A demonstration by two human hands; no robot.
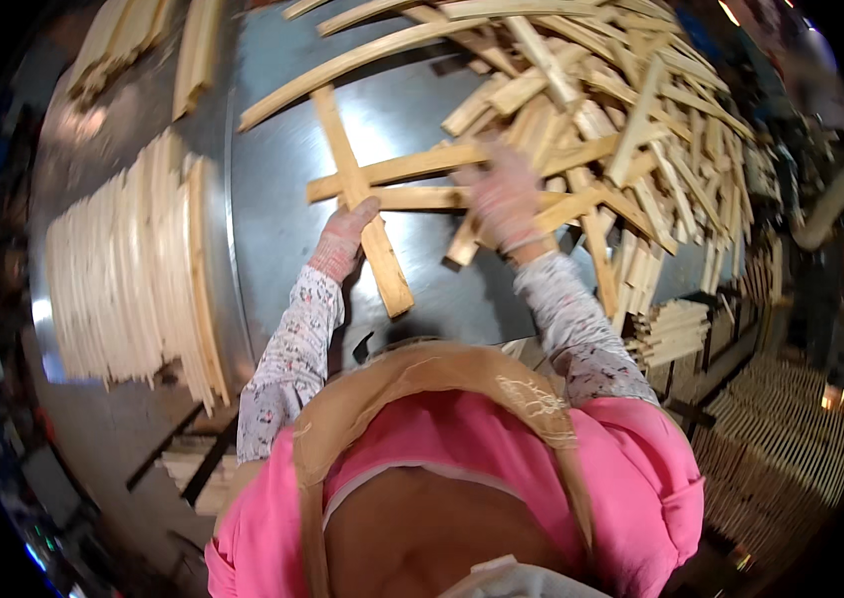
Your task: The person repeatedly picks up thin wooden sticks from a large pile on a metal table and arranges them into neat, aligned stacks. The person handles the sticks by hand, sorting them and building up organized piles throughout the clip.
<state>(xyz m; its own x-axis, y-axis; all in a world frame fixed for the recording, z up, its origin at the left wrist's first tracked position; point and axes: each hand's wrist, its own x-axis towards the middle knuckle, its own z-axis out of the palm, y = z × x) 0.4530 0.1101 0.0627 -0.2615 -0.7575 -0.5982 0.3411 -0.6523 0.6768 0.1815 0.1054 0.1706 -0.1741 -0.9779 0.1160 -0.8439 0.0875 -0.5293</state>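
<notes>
Nearest, the left hand (pixel 345 239) in a knit glove lay with its fingers flat and open on a long wooden slat (pixel 360 202) that crossed the bare metal counter (pixel 273 179). Just beyond, the right hand (pixel 502 199) was blurred over two crossing slats (pixel 412 179); whether its fingers had closed on them I could not tell. A clean pick probably meant pinning the long slat while drawing one piece free. Open counter lay left of the hands, bounded by a neat row of slats (pixel 123 279); the tangled heap (pixel 621 120) crowded the right and far side.
</notes>
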